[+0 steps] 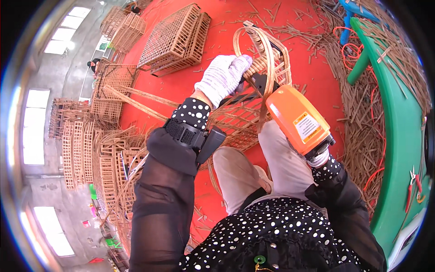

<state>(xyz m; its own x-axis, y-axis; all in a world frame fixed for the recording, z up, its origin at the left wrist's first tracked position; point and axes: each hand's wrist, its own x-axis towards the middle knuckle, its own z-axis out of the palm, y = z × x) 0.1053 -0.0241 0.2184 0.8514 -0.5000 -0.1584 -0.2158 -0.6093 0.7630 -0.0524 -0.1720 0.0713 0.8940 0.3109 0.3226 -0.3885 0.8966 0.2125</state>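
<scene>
My left hand (223, 78), in a pale knit glove, is closed on the rim of a woven wicker basket (244, 119). The basket leans between my knees, and long loose strips (268, 50) loop up over its far end. An orange nail gun (297, 115) is in my right hand (319, 158), which shows only as a strip of glove behind the tool's body. The gun's black nose lies against the basket rim, just right of my left fingers. Its body hides my right fingers and part of the basket.
Stacked wicker baskets (170, 38) stand on the red floor covering (226, 27), with more frames (77, 154) along the left. Cut strips (358, 109) pile up at right beside a green bench (401, 113), where red-handled pliers (412, 186) lie. An orange hose (375, 118) runs through the pile.
</scene>
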